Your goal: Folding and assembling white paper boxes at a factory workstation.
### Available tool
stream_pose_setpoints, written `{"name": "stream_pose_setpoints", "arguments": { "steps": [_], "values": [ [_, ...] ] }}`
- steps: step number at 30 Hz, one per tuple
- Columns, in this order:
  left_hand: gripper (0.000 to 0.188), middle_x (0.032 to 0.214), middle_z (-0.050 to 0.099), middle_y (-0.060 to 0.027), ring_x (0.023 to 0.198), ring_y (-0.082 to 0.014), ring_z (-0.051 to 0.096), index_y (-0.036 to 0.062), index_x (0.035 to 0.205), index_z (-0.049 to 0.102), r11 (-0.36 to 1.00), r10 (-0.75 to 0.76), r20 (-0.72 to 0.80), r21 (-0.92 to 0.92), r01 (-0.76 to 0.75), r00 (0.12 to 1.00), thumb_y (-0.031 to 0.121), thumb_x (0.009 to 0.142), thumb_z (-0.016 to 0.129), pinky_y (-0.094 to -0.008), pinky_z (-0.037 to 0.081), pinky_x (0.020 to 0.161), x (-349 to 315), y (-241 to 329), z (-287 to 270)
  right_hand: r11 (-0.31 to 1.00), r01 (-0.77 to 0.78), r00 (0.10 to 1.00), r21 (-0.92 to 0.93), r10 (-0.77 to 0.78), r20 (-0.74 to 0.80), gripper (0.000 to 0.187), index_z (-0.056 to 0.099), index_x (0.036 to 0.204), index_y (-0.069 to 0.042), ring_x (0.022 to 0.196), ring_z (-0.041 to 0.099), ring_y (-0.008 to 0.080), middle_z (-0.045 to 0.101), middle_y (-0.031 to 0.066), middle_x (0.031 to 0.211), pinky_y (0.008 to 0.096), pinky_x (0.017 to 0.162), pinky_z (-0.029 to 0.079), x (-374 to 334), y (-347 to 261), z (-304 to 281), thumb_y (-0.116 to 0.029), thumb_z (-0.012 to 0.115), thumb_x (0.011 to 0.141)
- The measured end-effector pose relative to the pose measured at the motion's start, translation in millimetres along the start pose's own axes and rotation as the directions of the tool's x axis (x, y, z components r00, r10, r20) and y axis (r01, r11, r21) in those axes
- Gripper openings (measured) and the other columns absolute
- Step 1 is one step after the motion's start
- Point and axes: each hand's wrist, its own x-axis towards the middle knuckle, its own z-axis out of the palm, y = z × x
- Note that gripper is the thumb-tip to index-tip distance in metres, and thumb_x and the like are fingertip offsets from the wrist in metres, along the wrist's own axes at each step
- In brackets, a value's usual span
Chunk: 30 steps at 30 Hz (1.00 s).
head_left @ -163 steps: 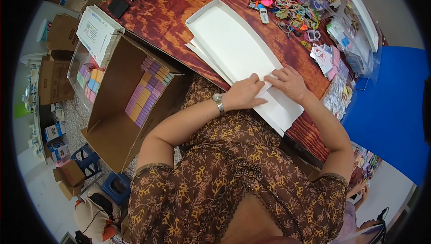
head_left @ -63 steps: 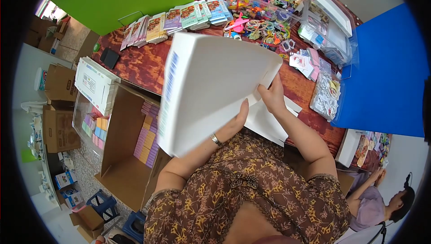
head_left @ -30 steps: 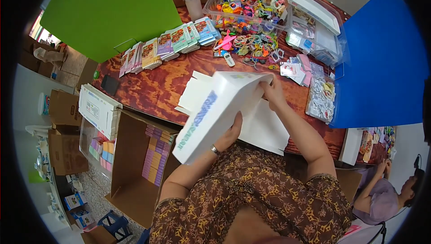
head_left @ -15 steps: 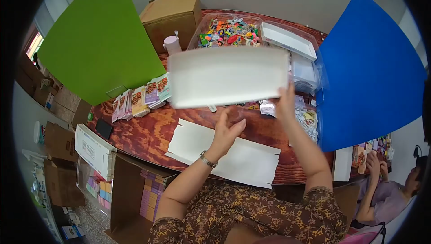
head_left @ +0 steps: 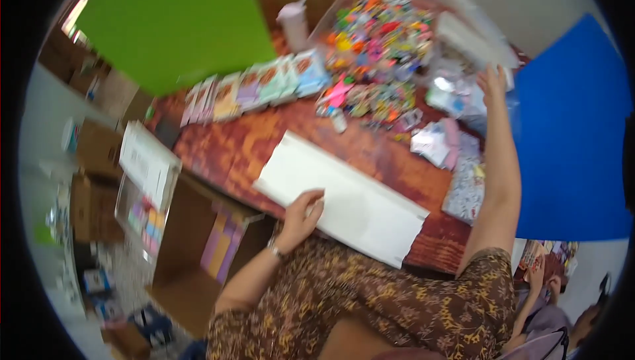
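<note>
My right hand [head_left: 491,87] is stretched out to the far right, its blurred fingers at the near end of a shallow white box tray [head_left: 475,12]. That tray is tilted, beside another white tray [head_left: 465,39] above the clear containers. A flat white card blank [head_left: 350,202] with notched ends lies slantwise along the table's near edge. Over the blank's near edge is my left hand [head_left: 301,220], its fingers loosely bent with a gap at the thumb; nothing shows between them.
Small colourful trinkets [head_left: 377,49] fill a clear bin and spill before it. Printed packets [head_left: 254,85] stand in a row near a pale bottle [head_left: 293,24]. Green [head_left: 178,22] and blue [head_left: 572,135] panels flank the table. An open carton [head_left: 188,247] is at left; another person's hands [head_left: 542,280] at lower right.
My right hand has carried the white tray from mid-table to the far right. My left hand has dropped back toward the card blank. The whole view has turned and shifted.
</note>
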Motion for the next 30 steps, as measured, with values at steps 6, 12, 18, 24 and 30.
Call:
{"name": "stream_pose_setpoints", "arguments": {
  "steps": [6, 12, 18, 24, 30],
  "values": [
    [0.032, 0.116, 0.063, -0.0117, 0.118, -0.0338, 0.055, 0.0076, 0.111, 0.067, 0.739, 0.329, 0.236, 0.539, -0.405, 0.914, 0.026, 0.085, 0.072, -0.0540, 0.041, 0.102, -15.6, -10.6, -23.5, 0.647, 0.749, 0.402, -0.143, -0.272, 0.874, 0.030, 0.064, 0.108, -0.005, 0.089, 0.063, 0.0226, 0.067, 0.0090, 0.095, 0.0372, 0.075, 0.051, -257.7, 33.9, 96.4, -0.025, 0.069, 0.086],
    [0.039, 0.115, 0.059, -0.0112, 0.124, -0.0345, 0.049, 0.0109, 0.107, 0.067, 0.622, 0.319, 0.374, 0.610, -0.490, 0.871, 0.042, 0.084, 0.070, -0.0624, 0.028, 0.109, -24.7, -43.1, -17.5, 0.398, 0.794, 0.473, -0.461, 0.073, 0.878, 0.041, 0.057, 0.106, -0.007, 0.096, 0.065, 0.0346, 0.067, 0.0189, 0.096, 0.0468, 0.078, 0.052, -348.4, 86.5, 127.3, -0.031, 0.076, 0.079],
    [0.031, 0.111, 0.061, -0.0120, 0.121, -0.0356, 0.051, 0.0090, 0.101, 0.069, 0.704, 0.409, 0.201, 0.552, -0.448, 0.890, 0.035, 0.084, 0.072, -0.0605, 0.031, 0.107, -24.8, -36.5, -20.5, 0.366, 0.866, 0.408, -0.340, -0.127, 0.904, 0.027, 0.058, 0.106, -0.009, 0.081, 0.069, 0.0351, 0.068, 0.0164, 0.089, 0.0468, 0.068, 0.055, -335.3, 122.2, 116.9, -0.025, 0.068, 0.087],
    [0.031, 0.120, 0.058, -0.0149, 0.122, -0.0398, 0.049, 0.0061, 0.110, 0.066, 0.750, 0.407, -0.006, 0.573, -0.331, 0.913, 0.018, 0.082, 0.073, -0.0555, 0.033, 0.107, -33.7, -54.2, -37.4, 0.144, 0.913, 0.406, -0.383, -0.206, 0.890, 0.010, 0.058, 0.099, -0.013, 0.077, 0.069, 0.0317, 0.066, 0.0136, 0.102, 0.0454, 0.067, 0.056, -356.1, 127.9, 122.9, -0.021, 0.056, 0.093],
    [0.067, 0.145, 0.033, -0.0278, 0.135, -0.0462, 0.031, -0.0039, 0.137, 0.043, 0.814, 0.372, -0.373, 0.572, -0.105, 0.850, 0.014, 0.081, 0.074, -0.0526, 0.028, 0.111, -27.9, -43.7, -46.9, 0.506, 0.812, 0.487, -0.291, -0.314, 0.815, 0.010, 0.061, 0.095, -0.008, 0.077, 0.066, 0.0321, 0.065, 0.0115, 0.085, 0.0408, 0.068, 0.054, -358.2, 88.8, 118.6, -0.011, 0.065, 0.087]
  ]
}}
